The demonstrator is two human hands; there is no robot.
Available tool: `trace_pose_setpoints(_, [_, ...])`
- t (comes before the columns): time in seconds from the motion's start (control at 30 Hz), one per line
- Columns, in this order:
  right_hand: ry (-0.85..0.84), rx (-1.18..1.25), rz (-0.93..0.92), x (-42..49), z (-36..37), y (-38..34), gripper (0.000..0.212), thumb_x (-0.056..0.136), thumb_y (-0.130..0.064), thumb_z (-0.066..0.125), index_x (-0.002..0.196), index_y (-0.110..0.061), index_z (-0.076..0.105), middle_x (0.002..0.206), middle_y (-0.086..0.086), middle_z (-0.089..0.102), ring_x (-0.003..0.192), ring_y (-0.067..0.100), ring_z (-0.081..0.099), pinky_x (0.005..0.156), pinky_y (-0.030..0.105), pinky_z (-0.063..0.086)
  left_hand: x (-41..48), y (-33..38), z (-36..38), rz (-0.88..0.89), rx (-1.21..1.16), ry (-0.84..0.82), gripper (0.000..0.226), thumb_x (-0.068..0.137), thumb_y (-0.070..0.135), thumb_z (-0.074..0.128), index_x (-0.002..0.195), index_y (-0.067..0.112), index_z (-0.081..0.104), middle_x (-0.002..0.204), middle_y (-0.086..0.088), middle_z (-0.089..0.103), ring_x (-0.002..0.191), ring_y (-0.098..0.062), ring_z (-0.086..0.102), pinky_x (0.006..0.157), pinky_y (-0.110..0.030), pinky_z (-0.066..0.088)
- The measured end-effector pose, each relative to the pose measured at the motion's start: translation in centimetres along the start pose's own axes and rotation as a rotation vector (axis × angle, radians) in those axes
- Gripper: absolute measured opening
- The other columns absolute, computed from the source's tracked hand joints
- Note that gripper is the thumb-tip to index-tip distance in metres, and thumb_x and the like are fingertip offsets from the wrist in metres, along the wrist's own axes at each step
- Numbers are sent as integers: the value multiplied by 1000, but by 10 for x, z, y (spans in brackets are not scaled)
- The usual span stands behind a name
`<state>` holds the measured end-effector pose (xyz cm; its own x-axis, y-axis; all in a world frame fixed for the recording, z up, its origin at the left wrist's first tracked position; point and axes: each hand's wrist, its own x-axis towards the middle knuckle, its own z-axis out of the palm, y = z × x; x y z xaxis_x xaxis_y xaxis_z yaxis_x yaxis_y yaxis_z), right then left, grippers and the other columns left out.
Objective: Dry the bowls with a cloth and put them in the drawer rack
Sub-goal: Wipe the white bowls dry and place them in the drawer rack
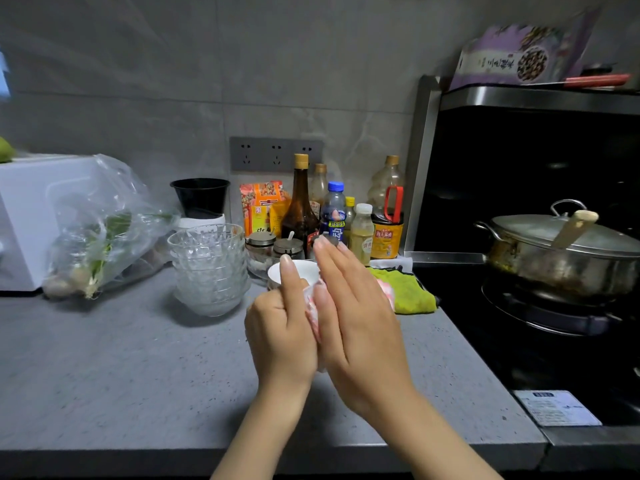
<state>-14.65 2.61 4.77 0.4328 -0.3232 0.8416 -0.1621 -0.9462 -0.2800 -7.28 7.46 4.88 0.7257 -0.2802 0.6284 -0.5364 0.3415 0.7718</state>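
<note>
Grey counter (121,368), tiled wall (173,81), left hand (280,327) gripping white bowl (304,270), right hand (356,313) flat on cloth (311,308)

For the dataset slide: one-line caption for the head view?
Left hand holds a white bowl, right hand presses a cloth to it, stacked glass bowls nearby.

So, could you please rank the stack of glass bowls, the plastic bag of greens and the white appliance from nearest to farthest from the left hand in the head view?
1. The stack of glass bowls, just left of the left hand.
2. The plastic bag of greens, further left.
3. The white appliance, far left, behind the bag.
</note>
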Motion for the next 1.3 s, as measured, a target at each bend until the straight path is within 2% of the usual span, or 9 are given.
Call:
trace_pose_setpoints(0.3, [-164, 783, 750, 21, -24, 3, 9, 103, -25, 34, 94, -23, 32, 71, -33, 23, 61, -31, 47, 64, 2, 46, 0, 10, -11, -268, -363, 49, 56, 90, 46, 35, 54, 8, 54, 41, 3, 56, 39, -3, 55, 36, -13, 37])
trace_pose_setpoints(0.33, [-163, 820, 791, 19, -24, 7, 34, 103, -22, 35, 126, -6, 16, 118, 18, -10, 69, -25, 52, 73, 7, 47, 1, 10, -12, -287, -401, 34, 55, 89, 47, 36, 57, 6, 54, 42, 2, 57, 41, -4, 56, 36, -13, 38])
trace_pose_setpoints(0.37, [-117, 858, 786, 15, -26, 8, 33, 102, -20, 37, 130, -10, 51, 117, 22, 63, 77, -7, 61, 75, 18, 47, 1, 8, -13, -305, -434, 16, 55, 85, 49, 37, 59, 4, 54, 44, 2, 58, 42, -5, 57, 36, -14, 39])
trace_pose_setpoints(0.5, [-10, 789, 770, 24, -32, 2, 49, 101, -17, 39, 114, 30, 40, 111, 48, 41, 97, 26, 37, 76, 49, 28, 3, 1, -16, -292, -398, -107, 50, 85, 45, 38, 54, 10, 55, 43, 2, 57, 42, -3, 56, 38, -13, 39])
trace_pose_setpoints(0.63, [-85, 665, 652, 31, -33, 6, 65, 98, -38, 44, 53, 9, 44, 48, 25, 47, 41, 30, 48, 37, 31, 28, 15, -3, -26, -127, -180, -295, 56, 94, 52, 41, 64, 13, 69, 63, 4, 69, 61, -3, 63, 54, -15, 46])
trace_pose_setpoints(0.8, [-188, 450, 366, 31, -22, 6, 62, 88, -51, 40, 50, -2, 35, 47, 13, 33, 47, 19, 31, 47, 43, 21, 15, -1, -20, 47, 66, -362, 85, 83, 72, 31, 59, -6, 53, 56, -25, 55, 55, -39, 55, 51, -53, 43])
trace_pose_setpoints(0.93, [-103, 494, 356, 22, -16, 8, 53, 90, -57, 33, 60, -18, 52, 60, -6, 55, 58, 9, 51, 56, 38, 39, 9, 0, -16, -82, -79, -154, 81, 88, 68, 36, 50, -3, 46, 48, -22, 51, 44, -26, 52, 45, -47, 44])
trace_pose_setpoints(1.07, [-138, 397, 270, -2, -5, -1, 47, 99, -46, 22, 143, -36, 35, 145, -27, 36, 135, -10, 27, 116, 30, 24, 9, -6, -11, -118, -153, 14, 66, 94, 58, 37, 47, 17, 58, 42, 5, 56, 42, -8, 54, 46, -31, 41])
trace_pose_setpoints(1.3, [-81, 358, 147, 9, 3, 4, 44, 95, -46, 33, 138, -39, 42, 146, -17, 42, 137, -1, 33, 114, 34, 28, -2, -10, -4, -59, -133, 54, 64, 94, 58, 33, 48, 21, 59, 40, 9, 51, 41, -4, 47, 44, -24, 38])
